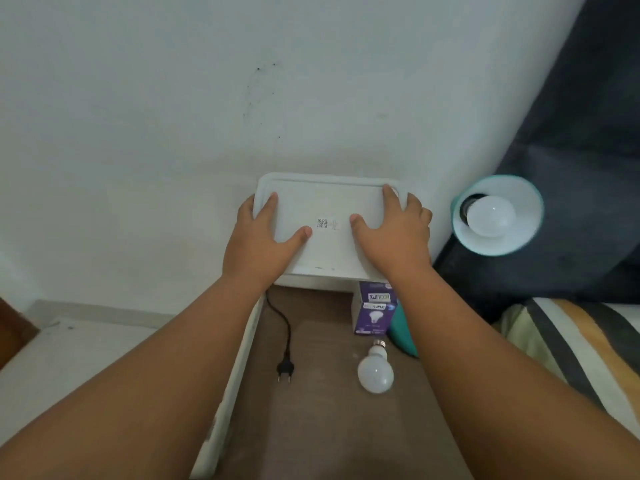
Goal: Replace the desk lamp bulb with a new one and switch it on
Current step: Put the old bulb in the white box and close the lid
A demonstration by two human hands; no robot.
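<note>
Loose bulb (375, 373): lies on its side on the brown bench (322, 410), threaded cap toward the purple carton (373, 308). Light, smooth, breakable; hold around the globe, not the cap.
Fitted bulb (491, 216): seated in the teal lamp shade (498, 215), unlit.
Plug (285, 368): unplugged, on the bench.
Left hand (265, 237): grip spread flat on the white box (327, 216).
Right hand (394, 230): grip spread, on the same box.
</note>
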